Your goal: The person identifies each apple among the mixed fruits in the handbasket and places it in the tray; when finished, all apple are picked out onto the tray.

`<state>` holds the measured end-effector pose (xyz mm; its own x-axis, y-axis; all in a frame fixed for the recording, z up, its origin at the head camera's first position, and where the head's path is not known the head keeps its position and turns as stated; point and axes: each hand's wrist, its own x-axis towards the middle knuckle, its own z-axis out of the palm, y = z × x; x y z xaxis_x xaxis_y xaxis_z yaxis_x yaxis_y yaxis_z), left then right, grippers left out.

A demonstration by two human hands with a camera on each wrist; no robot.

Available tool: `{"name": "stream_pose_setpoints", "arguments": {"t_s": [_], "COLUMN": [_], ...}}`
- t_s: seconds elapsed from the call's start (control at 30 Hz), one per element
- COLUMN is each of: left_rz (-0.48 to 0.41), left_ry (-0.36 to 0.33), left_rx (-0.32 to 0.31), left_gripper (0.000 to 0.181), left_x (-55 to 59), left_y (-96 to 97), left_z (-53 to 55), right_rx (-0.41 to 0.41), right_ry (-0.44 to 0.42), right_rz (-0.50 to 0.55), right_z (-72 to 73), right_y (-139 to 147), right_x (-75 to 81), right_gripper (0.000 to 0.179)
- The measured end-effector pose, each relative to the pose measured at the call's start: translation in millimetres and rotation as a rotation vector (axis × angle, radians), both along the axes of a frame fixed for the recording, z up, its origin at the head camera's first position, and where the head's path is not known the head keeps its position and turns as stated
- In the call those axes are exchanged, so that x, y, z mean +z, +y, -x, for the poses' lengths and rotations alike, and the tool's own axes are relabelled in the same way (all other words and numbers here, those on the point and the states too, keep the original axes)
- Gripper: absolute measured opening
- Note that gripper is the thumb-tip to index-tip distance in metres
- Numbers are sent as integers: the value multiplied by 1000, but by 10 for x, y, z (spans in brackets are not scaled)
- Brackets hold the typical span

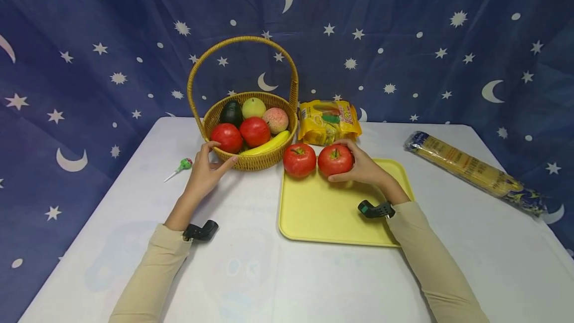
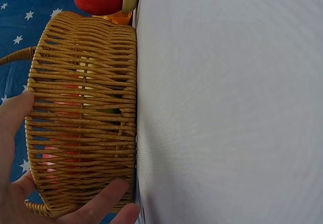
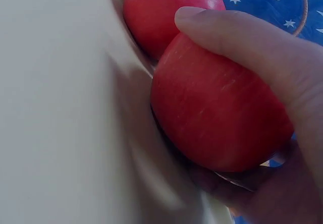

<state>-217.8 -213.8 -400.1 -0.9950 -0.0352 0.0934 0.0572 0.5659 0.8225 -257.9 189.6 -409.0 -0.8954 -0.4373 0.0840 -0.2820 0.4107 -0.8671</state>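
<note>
**Right hand [image 1: 362, 167] grips a red apple [image 1: 334, 161] over the tray; left hand [image 1: 203, 177] rests against the basket**

A blue cloth [image 1: 430, 14] printed with moons and stars hangs behind a white table [image 1: 314, 283]. Two beige sleeves [image 1: 435, 263] reach in from the lower corners, both forearms slanting inward, each wrist wearing a black device [image 1: 199, 232].

The yellow tray [image 1: 323, 213] lies right of centre. At its left, farther back, stands the wicker basket [image 1: 255, 164], its handle upright. The left hand is at the basket's near left side, fingers and thumb spread wide against the weave, the thumb pointing right; it touches the wall without closing round it.

A long pasta pack [image 1: 471, 168] lies diagonally at far right, and a yellow bag [image 1: 309, 123] sits behind the tray.

The right hand comes from the apple's right side, thumb across the near side and fingers curled behind, spread only as far as the fruit's width. The held apple is above the tray's far left part, just beside a second apple [image 1: 298, 161]; whether its underside touches the tray, I cannot tell.

Inside the basket are a banana [image 1: 269, 144] and several round fruits [image 1: 254, 131]. A small lollipop [image 1: 185, 164] lies left of the left hand.
</note>
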Motion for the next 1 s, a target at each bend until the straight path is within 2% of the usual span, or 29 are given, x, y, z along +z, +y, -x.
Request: {"name": "stream_pose_setpoints", "arguments": {"t_s": [0.4,0.63,0.83,1.0], "left_rz": [6,10,4,1], "left_ry": [35,38,25,18], "left_rx": [-3,-2,0,-2], "left_gripper": [72,72,72,71], "left_x": [-6,-21,-13,-8], "left_y": [3,1,3,2], "left_z": [-4,-2,-3,2], "right_rx": [28,60,74,54], "right_ry": [-50,-144,-99,-108], "right_rz": [-17,-29,-12,-13], "right_z": [0,-10,3,-2], "right_y": [55,156,214,201], "right_x": [46,57,116,113], "right_gripper": [83,85,76,73]}}
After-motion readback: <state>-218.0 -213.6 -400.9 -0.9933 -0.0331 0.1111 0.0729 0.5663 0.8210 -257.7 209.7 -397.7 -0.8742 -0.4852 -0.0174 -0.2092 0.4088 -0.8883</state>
